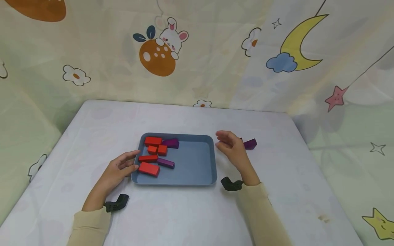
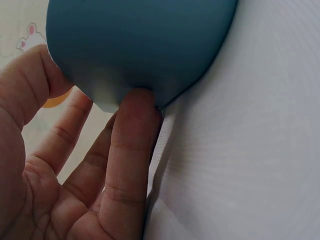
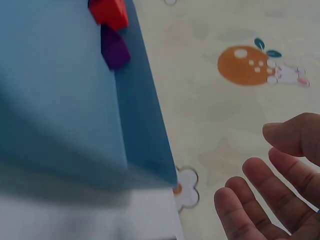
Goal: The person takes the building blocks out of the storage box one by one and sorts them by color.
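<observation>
My left hand (image 1: 119,169) is at the left end of a blue-grey tray (image 1: 197,185), its thumb and fingertips at the rim and outer wall. Up close in the left wrist view, a fingertip of this hand (image 2: 131,160) presses the tray's outer wall (image 2: 145,45). Inside the tray, toward its left, lie several red blocks (image 1: 149,169) and two purple blocks (image 1: 166,163). Just beyond the tray's right rim, my right hand (image 1: 235,152) is raised with fingers loosely bent and nothing in them. Purple blocks (image 1: 250,144) lie on the table behind it, partly hidden.
The tray stands on a white-covered table (image 1: 184,218). Behind the table hangs a printed cloth (image 1: 215,68) with a rabbit, flowers and a moon. Dark wrist mounts (image 1: 231,184) stick out beside both sleeves.
</observation>
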Demonstrator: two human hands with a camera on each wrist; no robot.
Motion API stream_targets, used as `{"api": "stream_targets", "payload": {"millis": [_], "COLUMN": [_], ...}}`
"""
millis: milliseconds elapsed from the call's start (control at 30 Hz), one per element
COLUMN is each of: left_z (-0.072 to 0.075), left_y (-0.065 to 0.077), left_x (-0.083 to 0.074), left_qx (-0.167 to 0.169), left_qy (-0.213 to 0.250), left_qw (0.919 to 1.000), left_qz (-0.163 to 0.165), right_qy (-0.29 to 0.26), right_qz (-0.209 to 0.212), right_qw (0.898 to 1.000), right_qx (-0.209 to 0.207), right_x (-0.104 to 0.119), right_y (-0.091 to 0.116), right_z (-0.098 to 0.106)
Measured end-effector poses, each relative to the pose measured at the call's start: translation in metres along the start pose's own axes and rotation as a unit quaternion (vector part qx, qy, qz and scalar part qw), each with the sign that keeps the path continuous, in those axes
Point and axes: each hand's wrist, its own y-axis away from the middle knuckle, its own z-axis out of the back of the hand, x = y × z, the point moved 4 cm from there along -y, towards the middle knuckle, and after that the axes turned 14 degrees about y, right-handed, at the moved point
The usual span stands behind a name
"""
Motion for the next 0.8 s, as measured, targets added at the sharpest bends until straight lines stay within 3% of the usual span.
{"api": "stream_targets", "payload": {"millis": [367, 600, 800], "left_z": [-0.001, 0.0, 0.0], "left_y": [0.0, 0.001, 0.001], "left_x": [0.001, 0.001, 0.0], "left_qx": [0.003, 0.002, 0.003], "left_qy": [0.004, 0.004, 0.003], "left_qw": [1.0, 0.9999, 1.0], "left_qz": [-0.008, -0.01, -0.004], "right_qy": [-0.04, -0.072, -0.062], "right_qz": [-0.002, -0.004, -0.028], "right_qw": [0.998, 0.993, 0.991], "right_qx": [0.044, 0.093, 0.114], "right_x": [0.024, 0.038, 0.046], "right_y": [0.005, 0.009, 0.014], "right_z": [-0.057, -0.095, -0.121]}}
